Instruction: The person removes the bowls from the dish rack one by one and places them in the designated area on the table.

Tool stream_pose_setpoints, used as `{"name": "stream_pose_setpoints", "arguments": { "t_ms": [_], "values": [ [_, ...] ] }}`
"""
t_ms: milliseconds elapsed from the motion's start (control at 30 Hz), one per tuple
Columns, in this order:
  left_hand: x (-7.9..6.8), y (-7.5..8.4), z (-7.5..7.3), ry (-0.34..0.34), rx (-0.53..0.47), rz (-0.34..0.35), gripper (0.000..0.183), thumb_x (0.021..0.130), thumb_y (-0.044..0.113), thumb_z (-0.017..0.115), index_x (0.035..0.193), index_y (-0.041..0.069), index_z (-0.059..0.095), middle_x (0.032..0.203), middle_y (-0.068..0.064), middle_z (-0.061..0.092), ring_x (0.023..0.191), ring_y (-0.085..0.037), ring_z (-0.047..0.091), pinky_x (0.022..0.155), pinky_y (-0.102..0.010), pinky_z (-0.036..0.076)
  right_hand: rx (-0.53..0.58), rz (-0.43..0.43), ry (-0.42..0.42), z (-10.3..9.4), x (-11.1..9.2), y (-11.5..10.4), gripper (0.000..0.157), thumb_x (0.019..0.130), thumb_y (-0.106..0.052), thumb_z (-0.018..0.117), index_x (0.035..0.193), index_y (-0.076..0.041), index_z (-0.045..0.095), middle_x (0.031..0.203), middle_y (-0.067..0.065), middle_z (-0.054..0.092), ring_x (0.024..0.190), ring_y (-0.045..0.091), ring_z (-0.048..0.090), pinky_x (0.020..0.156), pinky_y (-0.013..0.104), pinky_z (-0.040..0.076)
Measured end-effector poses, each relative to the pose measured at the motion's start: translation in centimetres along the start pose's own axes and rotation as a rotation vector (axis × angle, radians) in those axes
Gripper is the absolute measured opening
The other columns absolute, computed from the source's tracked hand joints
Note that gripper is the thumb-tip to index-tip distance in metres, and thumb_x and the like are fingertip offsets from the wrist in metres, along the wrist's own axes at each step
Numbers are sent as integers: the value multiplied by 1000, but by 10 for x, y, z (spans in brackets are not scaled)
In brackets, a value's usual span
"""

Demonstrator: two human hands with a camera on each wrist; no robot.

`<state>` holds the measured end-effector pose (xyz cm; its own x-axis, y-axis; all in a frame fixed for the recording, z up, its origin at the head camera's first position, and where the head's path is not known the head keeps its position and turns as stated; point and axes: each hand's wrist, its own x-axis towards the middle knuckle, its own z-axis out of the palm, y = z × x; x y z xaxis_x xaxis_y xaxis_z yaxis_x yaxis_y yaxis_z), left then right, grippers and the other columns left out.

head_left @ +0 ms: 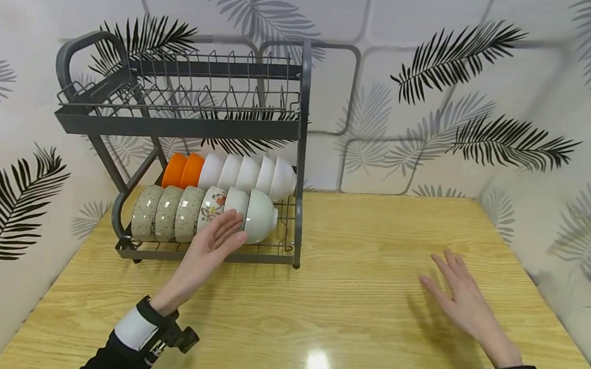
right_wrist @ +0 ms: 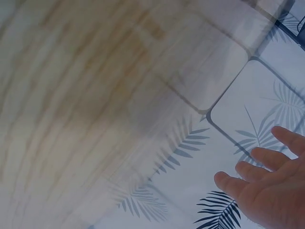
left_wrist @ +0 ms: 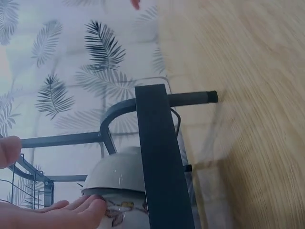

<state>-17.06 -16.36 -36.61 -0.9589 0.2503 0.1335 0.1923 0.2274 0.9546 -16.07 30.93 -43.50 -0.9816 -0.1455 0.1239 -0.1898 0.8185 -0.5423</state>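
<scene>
Head view shows, nearest, the dark sleeves [head_left: 113,360] with white bands at both wrists, above a light wooden table [head_left: 361,269]. The right hand [head_left: 464,308] is over the right part of the table, its fingers spread and loosely straight; it holds nothing, and the table is the thing nearest to it. The left hand [head_left: 207,252] reaches to the front row of bowls with fingers extended and thumb apart. In the left wrist view its fingertips are at the flower bowl [left_wrist: 125,215], close to the rim of the white bowl [left_wrist: 116,172] beside it; if they touch, I cannot tell, but there is no grip.

This front row stands in the lower part of a dark rack [head_left: 186,127]: three speckled bowls [head_left: 167,214] at left, then the flower bowl, then two pale bowls. Behind them are two orange bowls [head_left: 175,170] and several white bowls [head_left: 247,176]. All are set on edge, one partly inside another, probably to save room and let water run off. Above is a wire shelf [head_left: 214,96], and farthest the wall [head_left: 328,89] with leaf pattern.
</scene>
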Motion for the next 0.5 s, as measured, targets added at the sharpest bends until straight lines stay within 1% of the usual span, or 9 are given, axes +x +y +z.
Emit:
{"name": "stream_pose_setpoints", "arguments": {
  "t_ms": [100, 200, 333, 500],
  "values": [
    [5, 1, 2, -13, -42, -34, 66, 106, 23, 51, 159, 1, 19, 166, -19, 25, 154, -34, 28, 123, -41, 30, 10, 2, -6, 1, -1, 0, 70, 105, -42, 48, 155, 3, 30, 163, 35, 13, 152, 55, 4, 111, 81, 14],
    [10, 0, 4, -22, -76, -62, 66, 106, 22, 51, 160, 1, 17, 167, -20, 21, 155, -34, 26, 125, -42, 28, 17, 3, -8, 2, -1, -1, 70, 105, -42, 49, 155, 3, 30, 163, 35, 14, 152, 55, 4, 111, 81, 14],
    [17, -1, 6, -39, -103, -95, 68, 106, 23, 50, 160, 1, 15, 168, -21, 17, 156, -36, 22, 127, -46, 24, 18, 2, -4, 2, 0, -3, 69, 105, -42, 49, 155, 2, 32, 163, 35, 15, 152, 55, 5, 112, 80, 14],
    [25, -1, 7, -55, -118, -139, 71, 106, 26, 51, 161, 4, 13, 169, -19, 14, 157, -35, 19, 128, -46, 23, 15, -3, -2, 5, 1, -4, 68, 105, -42, 49, 154, 2, 33, 163, 34, 16, 152, 54, 6, 112, 80, 14]
  ]
}}
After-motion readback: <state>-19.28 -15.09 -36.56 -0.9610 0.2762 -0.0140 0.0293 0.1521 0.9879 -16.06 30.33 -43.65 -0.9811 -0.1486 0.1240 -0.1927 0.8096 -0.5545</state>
